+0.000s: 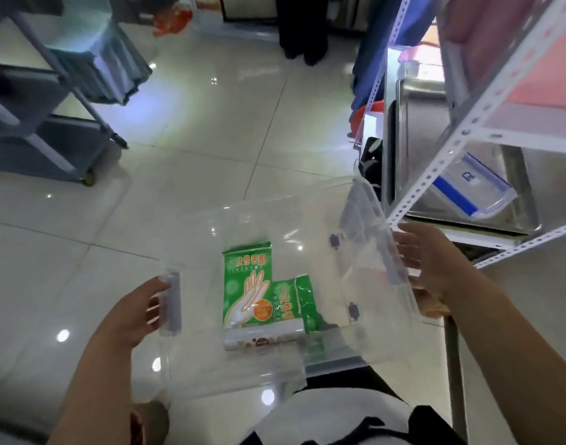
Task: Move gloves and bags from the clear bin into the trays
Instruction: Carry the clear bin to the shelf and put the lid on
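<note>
- A person held a clear bin above a glossy tiled floor, at the centre and lower middle of the frame.
- The left hand was curled round the grey latch handle on the bin's left end, fingers wrapped and closed on it.
- The right hand gripped the bin's right rim, fingers spread along the edge and partly hidden behind the clear wall, so the exact hold could not be made out fully.
- Two green glove packets lay flat on the bin's bottom, the larger one at left, a smaller one just beside it, with a pale packet at their lower edge; whether that was a bag pack could not be told.
- The task appeared to be at its start: all visible packets were in the bin, and none showed in the trays.
- A steel tray sat on the white slotted shelf rack at the right of the frame, holding a clear lidded box with blue clips.
- The rack's angled upright ran close to the bin's right rim and the right hand, leaving little room on that side; the floor to the left and beyond was open, though a wheeled grey cart stood at upper left.
</note>
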`<state>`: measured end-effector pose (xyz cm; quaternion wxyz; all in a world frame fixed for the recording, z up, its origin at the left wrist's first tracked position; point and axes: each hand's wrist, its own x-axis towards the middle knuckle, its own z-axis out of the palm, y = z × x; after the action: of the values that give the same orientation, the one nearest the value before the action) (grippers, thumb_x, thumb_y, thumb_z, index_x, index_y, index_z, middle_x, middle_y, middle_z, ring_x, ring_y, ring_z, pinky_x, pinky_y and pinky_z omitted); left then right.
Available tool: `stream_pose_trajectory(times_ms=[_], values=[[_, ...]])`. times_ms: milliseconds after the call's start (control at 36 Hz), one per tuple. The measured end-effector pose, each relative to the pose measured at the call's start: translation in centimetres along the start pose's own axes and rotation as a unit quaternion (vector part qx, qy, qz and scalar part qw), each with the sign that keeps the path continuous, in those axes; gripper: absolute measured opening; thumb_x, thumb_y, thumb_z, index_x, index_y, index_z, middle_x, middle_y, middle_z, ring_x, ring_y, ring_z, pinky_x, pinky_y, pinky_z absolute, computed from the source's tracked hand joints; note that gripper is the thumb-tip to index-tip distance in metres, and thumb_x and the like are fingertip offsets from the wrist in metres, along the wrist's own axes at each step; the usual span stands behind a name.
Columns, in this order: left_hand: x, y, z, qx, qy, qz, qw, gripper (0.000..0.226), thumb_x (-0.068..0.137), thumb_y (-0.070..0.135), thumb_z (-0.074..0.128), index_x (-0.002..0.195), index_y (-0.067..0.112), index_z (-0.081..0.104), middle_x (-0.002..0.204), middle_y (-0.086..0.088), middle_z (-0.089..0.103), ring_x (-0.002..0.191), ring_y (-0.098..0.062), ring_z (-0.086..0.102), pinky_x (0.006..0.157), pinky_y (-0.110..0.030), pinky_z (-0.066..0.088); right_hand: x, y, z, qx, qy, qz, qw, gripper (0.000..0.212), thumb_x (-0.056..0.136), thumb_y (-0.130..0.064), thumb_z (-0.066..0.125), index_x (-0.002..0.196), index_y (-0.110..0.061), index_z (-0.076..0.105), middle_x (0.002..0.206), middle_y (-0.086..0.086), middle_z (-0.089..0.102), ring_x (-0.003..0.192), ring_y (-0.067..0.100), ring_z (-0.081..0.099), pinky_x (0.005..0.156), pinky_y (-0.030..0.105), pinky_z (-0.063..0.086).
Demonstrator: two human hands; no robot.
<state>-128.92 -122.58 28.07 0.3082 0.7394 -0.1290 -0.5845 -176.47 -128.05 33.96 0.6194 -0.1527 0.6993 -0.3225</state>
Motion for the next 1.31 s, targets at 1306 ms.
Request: stream_pose_trajectory(times_ms=[1306], values=[[58.5,81.3,42.5,0.379,-0.257,0.123,0.881,0.033,0.092,0.020,0.059,0.123,0.023,0.067,0.098,-0.008,0.064,0.086,-0.027,0.060,0.084,-0.039,0.044,42.3,-47.9,24.2,0.343,0.319,0.045,0.883,0.012,0.089,-0.025,0.056,0.093,-0.016,0.063,0.082,0.006,0.059,0.066,0.023,0.052,0.061,0.030,0.046]])
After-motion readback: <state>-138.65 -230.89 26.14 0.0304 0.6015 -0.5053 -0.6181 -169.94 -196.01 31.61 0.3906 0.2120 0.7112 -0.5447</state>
